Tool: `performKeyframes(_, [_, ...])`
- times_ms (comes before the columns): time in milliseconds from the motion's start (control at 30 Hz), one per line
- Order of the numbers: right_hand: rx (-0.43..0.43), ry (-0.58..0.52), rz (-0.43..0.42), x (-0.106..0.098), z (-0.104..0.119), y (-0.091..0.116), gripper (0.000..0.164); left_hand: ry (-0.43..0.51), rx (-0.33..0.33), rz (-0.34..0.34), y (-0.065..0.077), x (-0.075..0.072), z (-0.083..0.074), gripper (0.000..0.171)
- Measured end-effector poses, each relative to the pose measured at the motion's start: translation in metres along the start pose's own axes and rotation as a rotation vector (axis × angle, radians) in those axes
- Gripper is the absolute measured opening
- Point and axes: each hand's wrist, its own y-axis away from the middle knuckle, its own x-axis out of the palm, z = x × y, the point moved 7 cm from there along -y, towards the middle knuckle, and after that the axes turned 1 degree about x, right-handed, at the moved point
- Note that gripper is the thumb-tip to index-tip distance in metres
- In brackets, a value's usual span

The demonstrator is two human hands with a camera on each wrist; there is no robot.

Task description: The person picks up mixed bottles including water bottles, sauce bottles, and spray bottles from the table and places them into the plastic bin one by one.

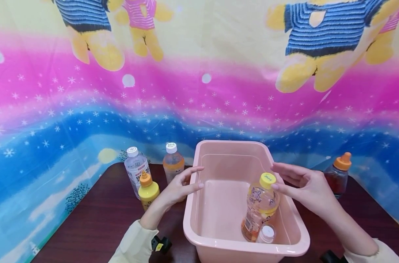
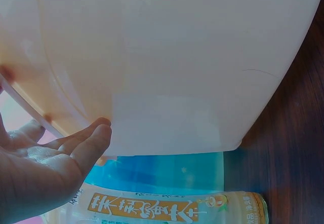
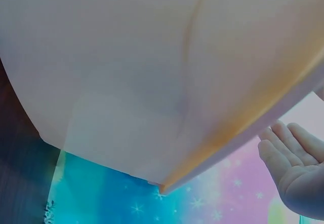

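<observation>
A pink plastic basin [image 1: 245,247] stands on the table before me, its outer wall filling much of both wrist views. Inside, toward the right, a clear bottle with a yellow cap [image 1: 259,204] leans above a small white-capped bottle [image 1: 267,233]. My left hand [image 1: 179,186] is at the basin's left rim with fingers and thumb extended; in the left wrist view this hand [image 2: 55,168] lies along the outer wall. Over the right rim, my right hand [image 1: 309,188] has its fingers extended, with the thumb close by the yellow cap. Neither hand is curled round anything.
Left of the basin stand a white-capped bottle with a pale label [image 1: 136,168], a yellow squeeze bottle with an orange nozzle [image 1: 149,190] and an orange-labelled bottle [image 1: 173,164]. An orange-topped bottle of dark red liquid [image 1: 339,179] is at right. A printed cloth [image 1: 202,106] hangs behind the dark table [image 1: 97,215].
</observation>
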Motion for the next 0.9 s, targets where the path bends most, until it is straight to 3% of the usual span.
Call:
performKeyframes(433, [0.033, -0.027, -0.06, -0.02, -0.004, -0.002, 0.052, 0.006, 0.014, 0.017, 0.0, 0.0, 0.001, 0.058])
performKeyframes(900, [0.005, -0.013, -0.171, -0.046, 0.0, -0.003, 0.052, -0.011, 0.003, 0.011, -0.001, 0.0, 0.001, 0.058])
